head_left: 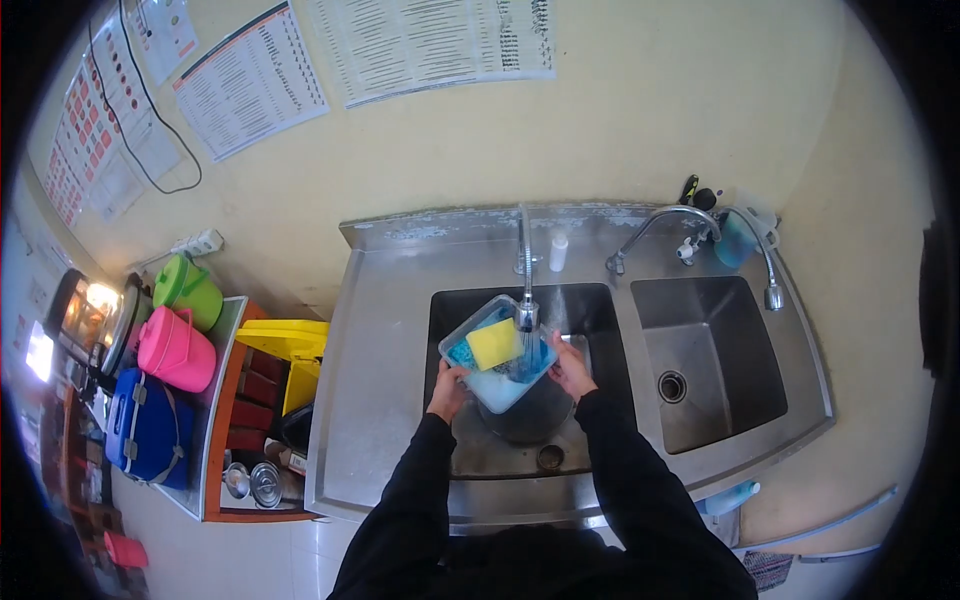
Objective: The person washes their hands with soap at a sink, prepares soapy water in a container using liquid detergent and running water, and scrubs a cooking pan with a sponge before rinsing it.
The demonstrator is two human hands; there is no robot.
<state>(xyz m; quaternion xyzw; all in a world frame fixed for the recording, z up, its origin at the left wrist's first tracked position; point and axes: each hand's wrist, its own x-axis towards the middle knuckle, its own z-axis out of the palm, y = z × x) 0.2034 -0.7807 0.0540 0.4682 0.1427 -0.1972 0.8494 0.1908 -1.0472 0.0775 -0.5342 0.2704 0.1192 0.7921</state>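
Note:
A clear plastic container [505, 393] is held tilted over the left sink basin [606, 420], beneath the faucet [527, 312]. Water runs from the faucet into it. Inside lie a yellow sponge [494, 344] and something blue, with whitish, soapy-looking liquid at the near end. My left hand [447, 391] grips the container's left edge. On its right edge, my right hand [572, 370] is closed too. Below the container, a dark round pan or bowl [525, 425] sits in the basin, partly hidden.
Right of my hands is a second basin [715, 360] with a drain. A curved tap [665, 215] and a white bottle [558, 252] stand behind the basins. At left, a shelf holds a pink bucket [177, 350], a green bucket [190, 290] and a blue cooler [150, 425].

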